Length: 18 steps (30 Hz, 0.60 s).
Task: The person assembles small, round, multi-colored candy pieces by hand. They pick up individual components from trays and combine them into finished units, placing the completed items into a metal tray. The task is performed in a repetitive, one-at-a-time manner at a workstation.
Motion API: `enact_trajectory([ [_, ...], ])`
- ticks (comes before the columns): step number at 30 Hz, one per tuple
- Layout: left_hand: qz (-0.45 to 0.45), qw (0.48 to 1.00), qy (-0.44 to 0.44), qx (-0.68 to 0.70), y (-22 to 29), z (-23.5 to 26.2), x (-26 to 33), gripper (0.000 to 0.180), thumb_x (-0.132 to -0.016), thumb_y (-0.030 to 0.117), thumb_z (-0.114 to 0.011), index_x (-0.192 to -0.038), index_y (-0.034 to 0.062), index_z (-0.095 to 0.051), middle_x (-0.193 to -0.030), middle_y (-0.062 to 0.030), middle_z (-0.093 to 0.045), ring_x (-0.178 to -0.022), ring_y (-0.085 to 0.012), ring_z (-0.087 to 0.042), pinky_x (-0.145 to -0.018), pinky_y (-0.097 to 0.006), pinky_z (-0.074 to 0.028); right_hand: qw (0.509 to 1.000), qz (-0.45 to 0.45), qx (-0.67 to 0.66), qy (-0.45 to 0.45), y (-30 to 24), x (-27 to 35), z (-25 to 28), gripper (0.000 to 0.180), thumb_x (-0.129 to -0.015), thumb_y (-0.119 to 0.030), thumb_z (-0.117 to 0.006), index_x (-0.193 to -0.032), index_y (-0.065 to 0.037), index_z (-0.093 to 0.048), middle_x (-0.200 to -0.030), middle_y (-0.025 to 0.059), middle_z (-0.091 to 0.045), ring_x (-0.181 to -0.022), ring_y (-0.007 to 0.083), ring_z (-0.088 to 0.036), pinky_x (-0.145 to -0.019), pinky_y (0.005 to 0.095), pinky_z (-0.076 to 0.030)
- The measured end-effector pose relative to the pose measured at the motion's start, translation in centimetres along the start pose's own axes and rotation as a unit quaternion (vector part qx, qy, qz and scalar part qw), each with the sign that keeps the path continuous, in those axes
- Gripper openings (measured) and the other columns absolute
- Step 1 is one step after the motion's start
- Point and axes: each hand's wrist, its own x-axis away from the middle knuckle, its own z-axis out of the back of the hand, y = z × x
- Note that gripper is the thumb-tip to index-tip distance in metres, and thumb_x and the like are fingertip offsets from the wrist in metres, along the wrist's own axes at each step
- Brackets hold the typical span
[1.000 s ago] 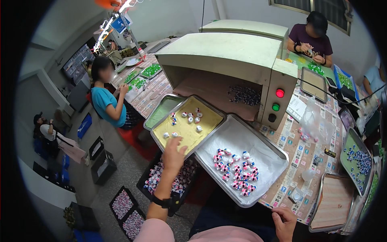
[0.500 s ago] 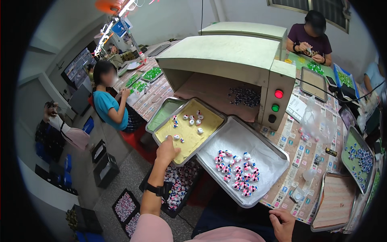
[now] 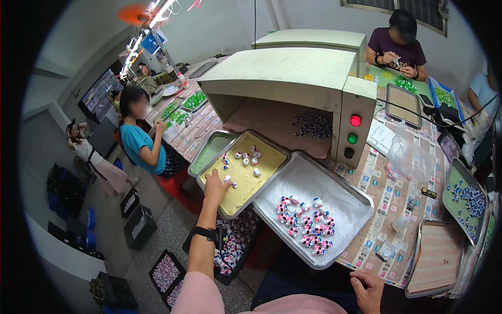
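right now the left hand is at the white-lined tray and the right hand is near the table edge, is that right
Not quite: the left hand is at the yellow-lined tray, not the white-lined tray, as the head view shows. The right hand is near the table edge.

Pink sleeve (image 3: 196, 294), black left wristband (image 3: 205, 233); trousers (image 3: 290, 282) dark, perhaps navy.

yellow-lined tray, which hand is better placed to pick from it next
Likely the left hand: it is over the yellow-lined tray, beside a white piece. The right hand is well away from it.
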Motion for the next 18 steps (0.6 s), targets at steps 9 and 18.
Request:
enact_trajectory([
  [9,-0.052,0.996,-0.054,-0.052,0.6,-0.8,0.2,0.047,-0.086,0.038,-0.065,-0.122,0.0123,-0.049,-0.11,-0.0228,-0.048,-0.095,-0.0442,-0.06,-0.08,-0.049,-0.051,0.998,0.056,0.006,-0.03,-2.2,-1.2,-1.4,0.013,-0.083,0.001,-0.067,-0.096,0.002,-0.069,-0.094,0.0132,-0.069,-0.088,0.0246,-0.065,-0.08,0.0309,-0.05],
  [18,-0.079,0.997,0.008,0.019,1.2,-1.8,-0.1,0.03,-0.082,0.021,-0.062,-0.108,0.0073,-0.056,-0.099,-0.0219,-0.053,-0.09,-0.0433,-0.06,-0.077,-0.051,-0.05,0.955,0.215,0.06,-0.194,-6.7,-4.9,-5.3,0.015,-0.08,-0.005,-0.071,-0.095,-0.006,-0.071,-0.091,0.0093,-0.066,-0.081,0.0231,-0.064,-0.071,0.0313,-0.05],
])
